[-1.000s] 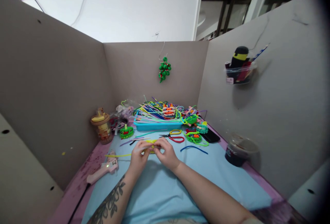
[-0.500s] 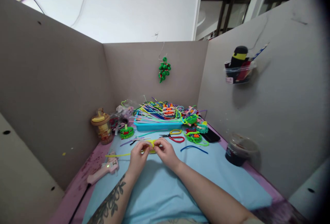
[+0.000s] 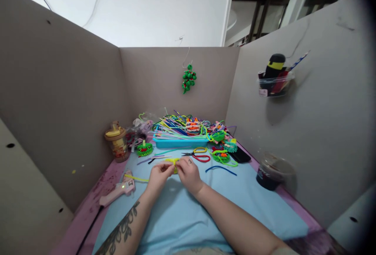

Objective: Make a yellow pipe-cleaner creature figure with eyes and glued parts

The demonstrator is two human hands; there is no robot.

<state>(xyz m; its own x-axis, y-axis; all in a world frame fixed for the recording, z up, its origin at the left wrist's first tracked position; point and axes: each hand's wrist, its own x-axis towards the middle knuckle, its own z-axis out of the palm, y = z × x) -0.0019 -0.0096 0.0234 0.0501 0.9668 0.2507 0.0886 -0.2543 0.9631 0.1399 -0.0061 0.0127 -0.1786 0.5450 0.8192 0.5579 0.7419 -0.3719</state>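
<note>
Both hands meet over the middle of the blue cloth (image 3: 223, 212), pinching a yellow pipe cleaner piece (image 3: 175, 161) between them. My left hand (image 3: 161, 174) has thumb and index finger pressed together on its left side. From behind that hand a straight yellow end (image 3: 136, 178) sticks out toward the glue gun. My right hand (image 3: 188, 173) grips the piece from the right, fingers curled; they hide much of its shape. Just beyond lie scissors (image 3: 201, 157) with red and yellow handles, and loose pipe cleaner lengths, one of them blue (image 3: 221, 168).
A pink glue gun (image 3: 117, 193) lies left, its light on. Behind stands a blue tray (image 3: 182, 143) heaped with pipe cleaners. Green figures (image 3: 145, 149), a phone (image 3: 241, 155), a drink cup (image 3: 116, 143) and a dark tub (image 3: 268, 174) sit around. Grey panels (image 3: 152, 78) enclose the table.
My hands have turned slightly around the yellow piece, the right fingers curling further over it. The straight yellow end has shifted a little to the right. The view has moved slightly.
</note>
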